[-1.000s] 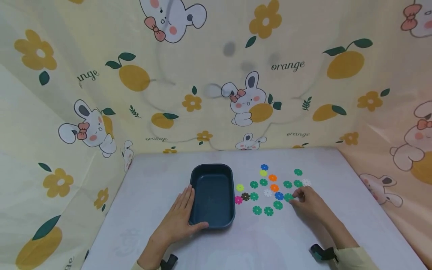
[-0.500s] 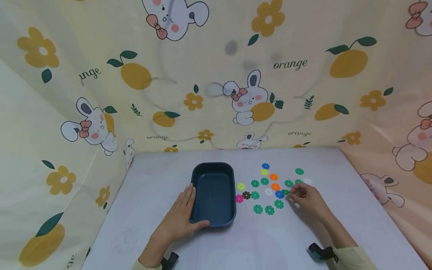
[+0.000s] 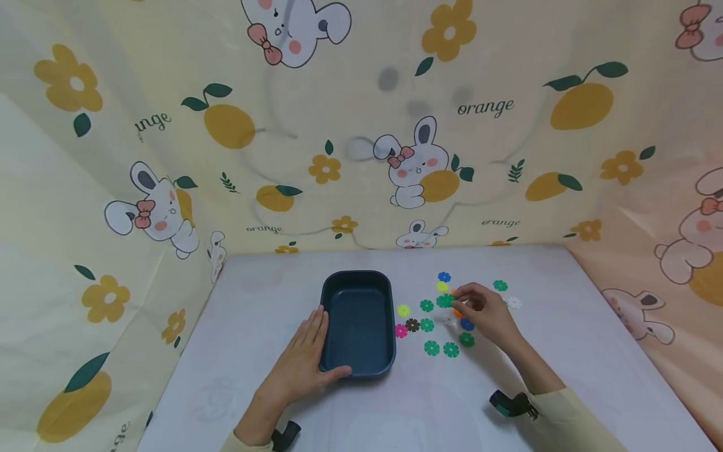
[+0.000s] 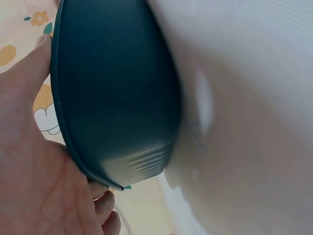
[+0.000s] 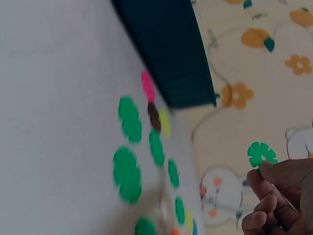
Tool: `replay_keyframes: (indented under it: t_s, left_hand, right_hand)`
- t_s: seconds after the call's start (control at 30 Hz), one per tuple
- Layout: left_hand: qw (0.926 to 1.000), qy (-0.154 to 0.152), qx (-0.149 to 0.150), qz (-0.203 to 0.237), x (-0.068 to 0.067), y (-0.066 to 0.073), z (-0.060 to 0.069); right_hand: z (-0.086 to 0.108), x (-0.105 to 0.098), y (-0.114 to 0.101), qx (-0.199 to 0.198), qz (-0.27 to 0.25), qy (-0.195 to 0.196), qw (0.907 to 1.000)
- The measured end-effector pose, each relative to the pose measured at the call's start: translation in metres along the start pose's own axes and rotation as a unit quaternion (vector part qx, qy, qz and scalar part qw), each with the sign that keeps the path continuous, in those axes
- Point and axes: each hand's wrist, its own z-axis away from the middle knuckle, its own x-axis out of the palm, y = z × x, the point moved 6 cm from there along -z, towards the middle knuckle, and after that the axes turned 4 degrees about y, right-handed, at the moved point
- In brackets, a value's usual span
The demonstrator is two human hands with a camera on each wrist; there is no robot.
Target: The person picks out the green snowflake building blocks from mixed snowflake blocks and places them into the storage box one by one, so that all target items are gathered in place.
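Observation:
My right hand (image 3: 490, 314) pinches a green snowflake-shaped plastic disc (image 5: 261, 154) between thumb and forefinger, raised above the table. Its other fingers are loosely curled. Below and around it lie flat notched discs: green (image 3: 426, 306), yellow (image 3: 403, 311), brown (image 3: 413, 325), pink (image 3: 401, 331), blue (image 3: 467, 324) and white (image 3: 514, 302). The hand partly covers orange ones and hides part of the spread. My left hand (image 3: 299, 358) rests against a dark blue rectangular tray (image 3: 392, 326), straight fingers along its left side and thumb at the near rim. No disc shows inside the tray.
The white table (image 3: 254, 301) holds the tray left of the discs. A patterned cloth (image 3: 350, 125) with rabbits and oranges rises behind and at both sides. More green discs (image 3: 450, 349) lie toward the near side.
My right hand has taken a green disc up off the table and carried it left and away from me, toward the tray. My left hand stays at the tray.

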Motion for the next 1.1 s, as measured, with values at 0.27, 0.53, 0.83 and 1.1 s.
replay_keyframes:
  t_s: [0.27,0.53,0.83,1.1]
  left_hand:
    - [0.9999,-0.006,-0.008,0.002,0.001,0.002,-0.002]
    - [0.9999,0.001,-0.004,0.011,0.004,0.003,-0.002]
    - [0.9999,0.000,-0.011,0.007,0.003,0.001,-0.002]
    - [0.9996,0.018,0.005,0.022,0.000,0.002,0.001]
  right_hand:
    - [-0.013,0.037,-0.031,-0.033,-0.048,-0.044,0.9973]
    - [-0.019,0.072,-0.066,-0.058,-0.068,-0.100,0.9910]
    - [-0.022,0.114,-0.096,-0.087,-0.059,-0.160,0.9814]
    - [-0.022,0.150,-0.115,-0.117,-0.023,-0.235,0.9646]
